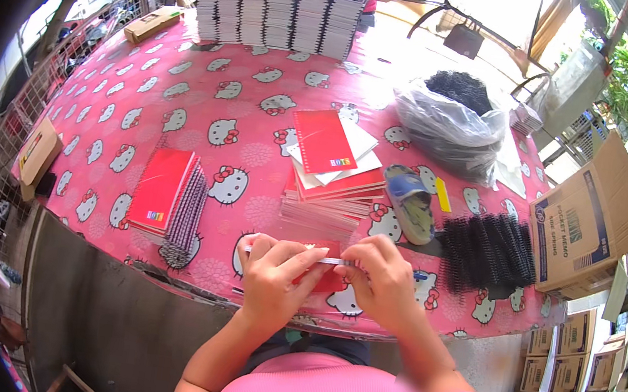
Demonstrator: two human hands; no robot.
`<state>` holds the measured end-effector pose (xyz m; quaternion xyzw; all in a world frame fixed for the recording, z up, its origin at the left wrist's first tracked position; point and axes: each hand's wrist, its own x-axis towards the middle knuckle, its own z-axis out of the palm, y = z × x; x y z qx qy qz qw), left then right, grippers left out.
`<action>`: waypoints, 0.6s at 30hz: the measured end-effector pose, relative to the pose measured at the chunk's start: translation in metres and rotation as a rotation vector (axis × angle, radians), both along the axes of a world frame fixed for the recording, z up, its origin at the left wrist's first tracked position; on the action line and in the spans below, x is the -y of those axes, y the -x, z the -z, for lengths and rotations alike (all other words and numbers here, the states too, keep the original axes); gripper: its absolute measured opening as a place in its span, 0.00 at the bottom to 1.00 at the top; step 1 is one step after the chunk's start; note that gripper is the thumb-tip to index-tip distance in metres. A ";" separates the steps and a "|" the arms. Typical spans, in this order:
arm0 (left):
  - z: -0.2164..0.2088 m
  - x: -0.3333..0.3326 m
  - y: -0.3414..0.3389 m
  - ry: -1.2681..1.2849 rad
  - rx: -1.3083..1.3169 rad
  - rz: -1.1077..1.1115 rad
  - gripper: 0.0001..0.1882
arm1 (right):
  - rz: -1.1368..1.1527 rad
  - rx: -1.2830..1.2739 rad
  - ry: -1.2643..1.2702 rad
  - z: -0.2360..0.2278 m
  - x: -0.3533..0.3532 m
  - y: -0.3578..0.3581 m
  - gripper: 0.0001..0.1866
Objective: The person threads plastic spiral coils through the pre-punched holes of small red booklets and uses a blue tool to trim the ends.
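Pink table w/ a cartoon-cat plastic cover (258, 213) spreads out in front of me. Nr its R side, a clear bulging plastic bag of black coils (444, 137); mid-table, straight past my hands, a loose pile of red covers & white sheets (327, 147); toward the L end of the near edge, a neat stack of red spiral notebooks (164, 187). Toward the near R corner, a heap of black plastic spiral coils (490, 251) — off to my R, so my R hand (382, 281) is clearly nearer it than my L hand (278, 273). Hands are close together above the near edge, both pinching the thin white-edged pad (334, 261), L on its L part, R at its R end. Its long axis runs L–R, approx parallel to that edge — seen nearly edge-on. Can't tell if the red patch (327, 283) below belongs to it.
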<state>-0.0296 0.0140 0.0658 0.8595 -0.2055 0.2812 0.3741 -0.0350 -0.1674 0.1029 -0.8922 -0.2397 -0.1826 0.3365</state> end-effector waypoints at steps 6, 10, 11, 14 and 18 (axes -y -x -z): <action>-0.008 -0.007 0.006 -0.018 0.042 -0.018 0.15 | 0.209 -0.147 0.001 0.001 0.037 -0.034 0.12; -0.006 -0.003 0.003 0.019 0.060 0.047 0.19 | 0.652 -0.469 0.632 0.046 0.095 -0.101 0.32; -0.004 -0.006 0.004 0.025 0.075 0.053 0.20 | 0.632 -0.465 0.632 0.051 0.100 -0.103 0.33; -0.001 -0.010 0.001 0.039 0.113 0.079 0.21 | 0.628 -0.428 0.582 0.051 0.122 -0.106 0.29; -0.003 -0.006 -0.005 0.039 0.119 0.088 0.19 | -0.025 -0.250 -0.783 0.011 0.110 -0.055 0.23</action>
